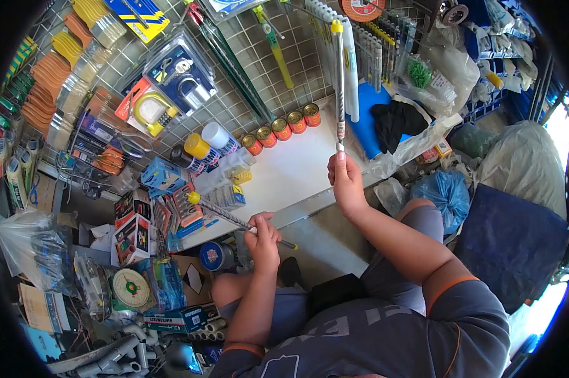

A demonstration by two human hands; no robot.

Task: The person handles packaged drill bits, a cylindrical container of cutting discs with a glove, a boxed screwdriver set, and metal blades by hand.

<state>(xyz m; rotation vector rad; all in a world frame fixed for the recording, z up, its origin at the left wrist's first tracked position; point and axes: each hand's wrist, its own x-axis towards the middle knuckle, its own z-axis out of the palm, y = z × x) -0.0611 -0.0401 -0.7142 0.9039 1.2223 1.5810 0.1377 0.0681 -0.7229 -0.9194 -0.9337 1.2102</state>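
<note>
Plainly a long, spiral grey drill bit [340,82], yellow-capped, in right-hand fingers [341,166].

This looks like a hardware shop: beyond the white desk [297,165], wire mesh [306,69] displays packaged padlocks [193,91] and paintbrushes [50,74].

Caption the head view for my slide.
Right hand and left hand each hold a yellow-capped, grey metal spiral drill bit near a white countertop.
</note>
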